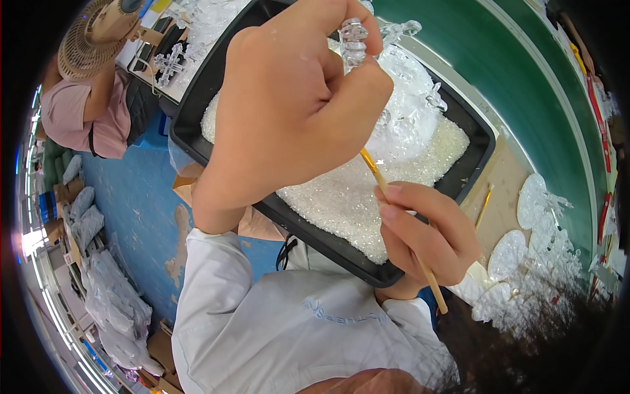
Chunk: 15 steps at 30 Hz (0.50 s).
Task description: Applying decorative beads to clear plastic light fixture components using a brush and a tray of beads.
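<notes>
My left hand (289, 105) is raised over the black tray (482, 148), with its fingers closed around a clear ribbed plastic piece (354, 43). Behind that hand lies a larger clear, frosted-looking shape (407, 98); whether the two are joined is hidden. My right hand (426, 230) pinches a thin paintbrush (430, 282) by its wooden handle at the tray's near right edge. The brush slants up toward my left hand, and its tip is hidden there. Whitish glittering granules (328, 207) cover the tray's bottom.
A green conveyor belt (558, 98) curves along the right. Beside the tray lie another brush (484, 205) and several clear plastic pieces (541, 203). At upper left are a fan (98, 39), a person in pink (85, 115) and a clear ornament (169, 64).
</notes>
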Tool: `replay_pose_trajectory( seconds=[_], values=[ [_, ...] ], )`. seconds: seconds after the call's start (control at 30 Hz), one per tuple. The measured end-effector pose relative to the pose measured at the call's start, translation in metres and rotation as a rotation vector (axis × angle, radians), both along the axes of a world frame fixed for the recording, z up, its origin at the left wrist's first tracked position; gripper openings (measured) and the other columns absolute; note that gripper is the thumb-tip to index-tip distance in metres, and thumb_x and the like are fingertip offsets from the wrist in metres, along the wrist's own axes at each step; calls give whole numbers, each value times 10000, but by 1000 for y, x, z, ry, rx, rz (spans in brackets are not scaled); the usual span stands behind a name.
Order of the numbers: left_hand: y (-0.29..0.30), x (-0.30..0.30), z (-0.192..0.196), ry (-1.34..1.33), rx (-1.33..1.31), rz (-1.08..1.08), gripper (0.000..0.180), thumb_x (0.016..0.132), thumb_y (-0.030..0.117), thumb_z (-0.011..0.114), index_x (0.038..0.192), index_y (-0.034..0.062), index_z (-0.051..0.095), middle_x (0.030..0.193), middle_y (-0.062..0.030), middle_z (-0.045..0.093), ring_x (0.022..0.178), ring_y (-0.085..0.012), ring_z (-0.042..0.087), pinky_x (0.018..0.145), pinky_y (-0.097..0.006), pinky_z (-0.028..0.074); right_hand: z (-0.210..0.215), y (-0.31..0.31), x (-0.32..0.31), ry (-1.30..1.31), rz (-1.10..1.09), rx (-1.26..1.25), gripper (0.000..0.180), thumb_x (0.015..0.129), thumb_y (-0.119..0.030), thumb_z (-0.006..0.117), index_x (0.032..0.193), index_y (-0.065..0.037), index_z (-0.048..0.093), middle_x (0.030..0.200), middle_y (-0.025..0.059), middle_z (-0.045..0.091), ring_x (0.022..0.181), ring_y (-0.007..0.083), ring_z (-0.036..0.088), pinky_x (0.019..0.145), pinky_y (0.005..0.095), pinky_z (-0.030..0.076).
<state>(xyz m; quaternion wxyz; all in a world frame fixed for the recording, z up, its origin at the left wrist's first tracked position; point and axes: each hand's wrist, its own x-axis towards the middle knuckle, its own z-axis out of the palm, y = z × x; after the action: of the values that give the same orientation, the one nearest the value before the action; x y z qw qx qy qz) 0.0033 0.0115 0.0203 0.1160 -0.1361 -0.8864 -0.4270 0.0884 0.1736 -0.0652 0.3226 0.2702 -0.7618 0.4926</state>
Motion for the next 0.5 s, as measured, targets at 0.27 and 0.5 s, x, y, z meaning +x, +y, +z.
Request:
replay_pose_trajectory(
  seconds=[0.27, 0.5],
  values=[
    [1, -2, 2, -20, 63, -38, 56, 845, 5, 643, 877, 32, 606, 481, 45, 482, 427, 10, 403, 419, -216, 274, 0, -3, 1, -19, -28, -8, 215, 698, 145, 804, 868, 48, 714, 885, 242, 720, 745, 287, 754, 674, 314, 643],
    [-4, 1, 0, -106, 76, -41, 95, 864, -2, 640, 946, 22, 597, 574, 6, 524, 451, -49, 468, 440, -238, 329, -1, -4, 0, -26, -31, -5, 221, 702, 141, 806, 891, 58, 725, 898, 245, 721, 743, 287, 754, 675, 304, 641]
  ],
)
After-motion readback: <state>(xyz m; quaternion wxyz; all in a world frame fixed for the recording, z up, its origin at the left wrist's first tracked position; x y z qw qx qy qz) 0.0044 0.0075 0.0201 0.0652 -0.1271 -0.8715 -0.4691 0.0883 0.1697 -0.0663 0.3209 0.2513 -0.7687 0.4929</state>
